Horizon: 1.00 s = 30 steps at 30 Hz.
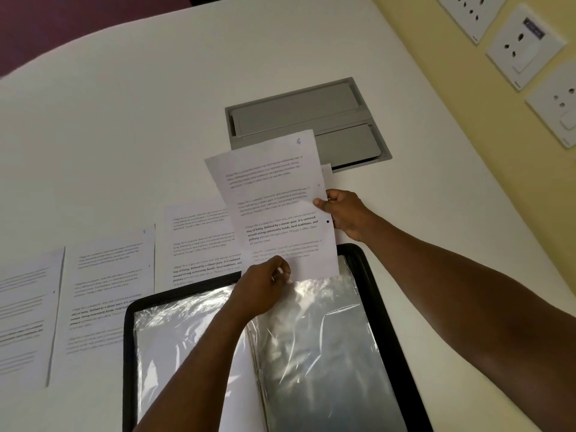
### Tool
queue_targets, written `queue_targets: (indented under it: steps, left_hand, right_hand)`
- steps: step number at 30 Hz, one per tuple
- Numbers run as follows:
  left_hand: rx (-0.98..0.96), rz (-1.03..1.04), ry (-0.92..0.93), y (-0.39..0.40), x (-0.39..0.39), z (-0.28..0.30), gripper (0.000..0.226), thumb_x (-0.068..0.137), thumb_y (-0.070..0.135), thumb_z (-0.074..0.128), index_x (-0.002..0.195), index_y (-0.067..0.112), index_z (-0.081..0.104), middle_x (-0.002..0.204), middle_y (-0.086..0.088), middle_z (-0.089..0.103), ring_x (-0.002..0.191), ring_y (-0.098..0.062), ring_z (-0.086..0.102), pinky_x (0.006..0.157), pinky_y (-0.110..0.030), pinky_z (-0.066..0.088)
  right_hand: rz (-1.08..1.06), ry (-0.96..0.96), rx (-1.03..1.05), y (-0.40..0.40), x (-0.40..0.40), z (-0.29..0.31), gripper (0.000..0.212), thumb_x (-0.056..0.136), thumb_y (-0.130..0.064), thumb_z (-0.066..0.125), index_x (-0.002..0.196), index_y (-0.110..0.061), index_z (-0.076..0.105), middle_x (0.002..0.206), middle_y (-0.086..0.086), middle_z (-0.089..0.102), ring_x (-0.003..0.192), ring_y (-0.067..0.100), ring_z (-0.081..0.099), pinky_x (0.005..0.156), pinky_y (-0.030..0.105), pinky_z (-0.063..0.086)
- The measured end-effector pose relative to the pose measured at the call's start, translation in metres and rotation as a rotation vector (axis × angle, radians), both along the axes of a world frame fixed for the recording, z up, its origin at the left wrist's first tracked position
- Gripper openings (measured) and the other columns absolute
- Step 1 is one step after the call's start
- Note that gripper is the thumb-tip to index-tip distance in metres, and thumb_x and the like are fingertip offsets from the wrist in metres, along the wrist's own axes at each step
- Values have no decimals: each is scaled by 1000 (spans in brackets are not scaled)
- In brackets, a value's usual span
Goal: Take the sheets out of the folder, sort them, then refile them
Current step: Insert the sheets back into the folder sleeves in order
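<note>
A black folder with clear plastic sleeves lies open on the white table near me. Above its top edge I hold a printed sheet marked "6", tilted. My right hand pinches the sheet's right edge, and a second sheet peeks out behind it there. My left hand pinches the sheet's bottom edge where it meets the top of the right-hand sleeve. Three more printed sheets lie in a row on the table to the left: one beside the held sheet, one marked "5", one at the frame's edge.
A grey metal cable hatch is set flush into the table behind the held sheet. Wall sockets sit on the yellow wall at the right. The table's rounded far edge runs along a dark floor.
</note>
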<state>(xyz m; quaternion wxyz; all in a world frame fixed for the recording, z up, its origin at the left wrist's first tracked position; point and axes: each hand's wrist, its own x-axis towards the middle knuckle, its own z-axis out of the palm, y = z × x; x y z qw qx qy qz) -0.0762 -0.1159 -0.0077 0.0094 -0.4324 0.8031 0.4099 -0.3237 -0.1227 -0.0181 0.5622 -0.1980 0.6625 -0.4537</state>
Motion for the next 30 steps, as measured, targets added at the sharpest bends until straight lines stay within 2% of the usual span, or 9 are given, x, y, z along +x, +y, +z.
queue_targets:
  steps: [2,6,11,14,17,20,22,27,30]
  left_hand:
    - [6,3,4,0,4,1,4,95,23,57,97,24,60,79,10,63,72,-6,59,69,-26,49]
    - [29,-26,-63,-3,14,0,19,90,17,61,107,24,58,75,12,58,68,-4,56,68,-23,47]
    - [-27,-36,-134,-7,19,-2,13,91,14,57,95,24,65,84,7,64,73,-5,58,68,-21,44]
    - [-42,-12,-118,-3,10,-1,12,95,22,54,100,25,63,95,5,67,86,-14,64,77,-31,53]
    - [-189,-48,-192,-1,5,-1,14,96,32,51,105,32,62,103,9,67,95,-15,63,78,-34,52]
    - [-235,-22,-216,-5,11,-3,17,97,37,50,109,34,61,98,9,66,92,-15,63,74,-31,51]
    - [-182,6,-232,-9,18,-3,17,95,40,53,110,33,59,89,11,62,87,-14,62,71,-29,49]
    - [-91,-27,-251,-17,34,-7,11,92,36,57,95,28,64,90,12,59,89,-9,58,73,-27,45]
    - [-54,-39,-161,-16,33,-8,16,93,32,58,78,34,53,81,10,60,78,-10,57,71,-30,46]
  right_hand:
    - [35,-22,25,2,-4,0,27,92,-16,64,118,-10,63,113,9,70,101,25,68,86,42,57]
    - [72,-36,74,4,-14,-1,33,92,-15,65,124,-8,62,113,10,70,96,21,68,74,31,57]
    - [94,-29,90,-2,-23,3,29,92,-14,64,120,-7,62,113,10,69,99,23,67,78,34,56]
    - [107,-10,74,-9,-19,5,30,91,-15,65,120,-8,62,113,9,69,96,21,68,77,33,56]
    - [113,43,54,-16,-16,5,28,91,-17,66,118,-11,63,114,9,69,99,23,68,84,38,56]
    - [136,55,44,-16,-15,4,31,91,-17,66,121,-9,62,114,10,69,101,24,66,90,40,54]
    - [129,29,34,-14,-18,3,33,91,-16,65,123,-8,61,113,10,69,99,23,66,86,38,55]
    - [66,-24,35,-12,-22,-3,37,92,-16,65,127,-6,59,121,14,66,108,27,65,92,42,54]
    - [148,-75,43,-9,-11,-2,33,92,-15,64,124,-6,61,117,12,68,101,22,67,80,33,57]
